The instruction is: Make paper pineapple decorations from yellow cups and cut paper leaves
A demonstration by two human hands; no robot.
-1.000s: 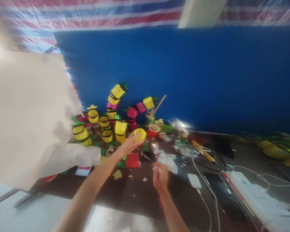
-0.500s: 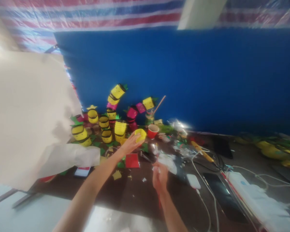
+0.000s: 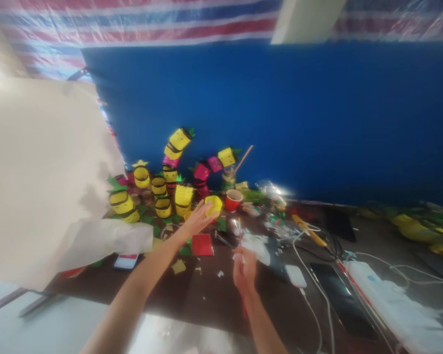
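Left hand (image 3: 197,221) has its fingers wrapped on a yellow cup (image 3: 214,205), so that one's gripped for sure. The cup is out over the far half of the dark table (image 3: 192,300), just left of a red paper cup (image 3: 234,200). Can't really tell if its bottom is touching anything, the hand and the blur hide that.

Right hand (image 3: 245,268) is lower and closer in, fingers pinched together on what looks like a thin stick (image 3: 244,309), with a bit of red poking out below by the wrist. Too fuzzy to say what kind of stick. Some crumpled white tissue (image 3: 257,247) is right behind that hand.

Between the two hands there's a red square (image 3: 202,245) lying flat, plus a few paper scraps. Left of the held cup is a stack of yellow cups (image 3: 183,195), then more yellow pots with black bands (image 3: 163,207). Over on the right: a black phone (image 3: 343,300) and a white power strip (image 3: 386,297), cables everywhere. Big blue board (image 3: 266,118) behind it all.
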